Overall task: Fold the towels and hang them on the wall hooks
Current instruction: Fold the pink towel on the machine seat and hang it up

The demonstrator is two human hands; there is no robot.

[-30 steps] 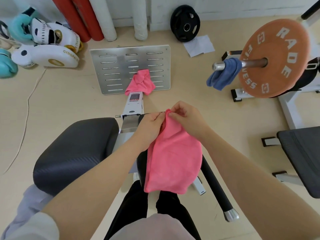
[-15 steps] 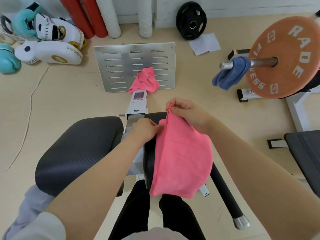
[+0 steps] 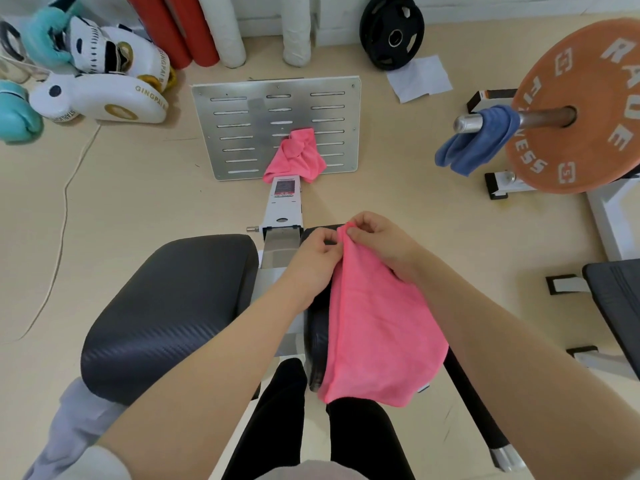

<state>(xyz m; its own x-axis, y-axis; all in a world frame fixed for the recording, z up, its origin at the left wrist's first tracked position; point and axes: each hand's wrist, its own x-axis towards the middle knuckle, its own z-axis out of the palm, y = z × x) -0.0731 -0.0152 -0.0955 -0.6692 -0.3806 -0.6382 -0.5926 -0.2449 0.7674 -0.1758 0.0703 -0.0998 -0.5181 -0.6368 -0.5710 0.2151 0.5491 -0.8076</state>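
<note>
Pink microfibre towel hangs doubled because the left hand and right hand, together at twelve o'clock, pinch its top corner to align edges.

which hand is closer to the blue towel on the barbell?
Right. The right hand pinches the pink towel on the side toward the blue towel; the left hand sits beyond it, farther away.

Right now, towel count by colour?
Pink: 2, the held pink towel and the crumpled pink towel on the slotted metal plate.
Blue: 1, the blue towel draped over the barbell end.
Total: 3.
</note>
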